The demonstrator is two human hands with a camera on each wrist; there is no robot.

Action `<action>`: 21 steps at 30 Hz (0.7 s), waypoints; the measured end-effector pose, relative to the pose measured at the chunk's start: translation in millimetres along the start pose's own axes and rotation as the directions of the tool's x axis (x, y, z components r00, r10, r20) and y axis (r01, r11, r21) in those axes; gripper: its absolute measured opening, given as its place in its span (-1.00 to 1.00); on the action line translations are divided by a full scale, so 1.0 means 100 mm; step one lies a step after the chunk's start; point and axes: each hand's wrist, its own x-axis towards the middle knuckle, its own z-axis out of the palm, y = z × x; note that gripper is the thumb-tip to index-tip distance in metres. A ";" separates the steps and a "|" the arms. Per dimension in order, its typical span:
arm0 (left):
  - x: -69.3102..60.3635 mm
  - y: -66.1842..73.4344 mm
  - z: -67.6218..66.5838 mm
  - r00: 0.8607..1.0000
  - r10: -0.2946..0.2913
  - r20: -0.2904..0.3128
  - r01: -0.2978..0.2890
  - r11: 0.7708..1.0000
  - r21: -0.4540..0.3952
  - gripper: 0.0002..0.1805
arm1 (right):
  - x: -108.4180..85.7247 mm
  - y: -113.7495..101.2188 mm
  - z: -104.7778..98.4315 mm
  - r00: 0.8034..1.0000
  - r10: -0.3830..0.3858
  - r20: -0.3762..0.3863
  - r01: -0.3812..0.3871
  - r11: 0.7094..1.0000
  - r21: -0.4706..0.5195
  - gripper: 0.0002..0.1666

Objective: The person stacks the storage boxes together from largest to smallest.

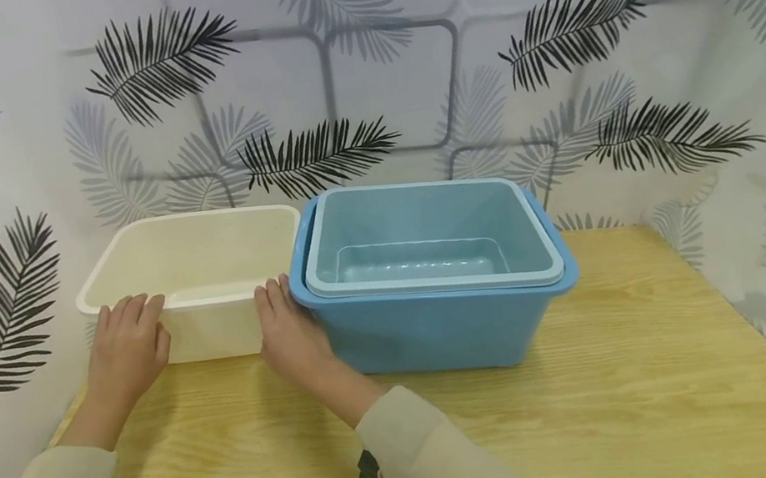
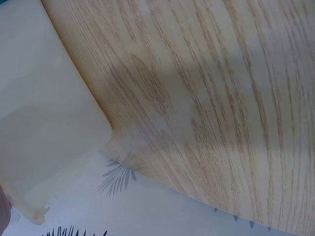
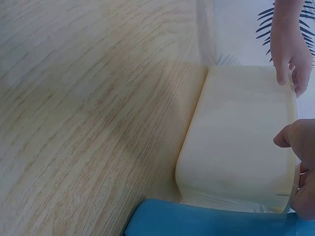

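Observation:
A cream plastic storage bin (image 1: 212, 331) stands upright on the table at the left. My left hand (image 1: 127, 345) grips the left part of its front rim, and my right hand (image 1: 291, 326) grips the same rim near its right corner. In the right wrist view both thumbs lie against the bin's outer wall, with fingers over the rim. Right beside it is a blue bin (image 1: 430, 337), and a paler blue-green bin (image 1: 417, 216) sits nested inside that. The back of my right hand is close to the blue bin's left end.
The wood-grain table (image 1: 608, 404) runs along a wall (image 1: 397, 93) with a leaf pattern, which rises behind the bins and at both sides. Both blue bins stand just right of the cream one, leaving hardly any gap.

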 end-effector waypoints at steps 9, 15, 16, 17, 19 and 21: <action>-0.02 0.02 -0.04 1.000 -0.016 -0.021 0.015 0.999 -0.028 -0.70 | -0.05 -0.01 -0.04 1.000 -0.013 -0.018 0.012 1.000 -0.024 -0.42; -0.05 0.04 -0.06 0.999 -0.020 -0.035 0.019 1.000 -0.015 -0.70 | -0.08 0.00 -0.04 0.998 -0.031 -0.047 0.031 0.999 0.006 -0.41; -0.05 0.04 -0.06 0.999 -0.019 -0.041 0.018 1.000 -0.011 -0.70 | -0.08 0.00 -0.04 0.998 -0.033 -0.050 0.034 0.999 0.019 -0.41; -0.06 0.04 -0.06 0.999 -0.021 -0.046 0.020 1.000 -0.011 -0.70 | -0.08 0.00 -0.04 0.998 -0.036 -0.055 0.037 0.999 0.028 -0.40; -0.07 0.04 -0.06 0.998 -0.026 -0.057 0.026 1.000 -0.012 -0.71 | -0.09 0.01 -0.04 0.997 -0.040 -0.062 0.043 0.998 0.045 -0.39; -0.07 0.05 -0.05 0.997 -0.034 -0.067 0.033 0.999 -0.014 -0.70 | -0.09 0.01 -0.05 0.997 -0.043 -0.066 0.046 0.998 0.048 -0.38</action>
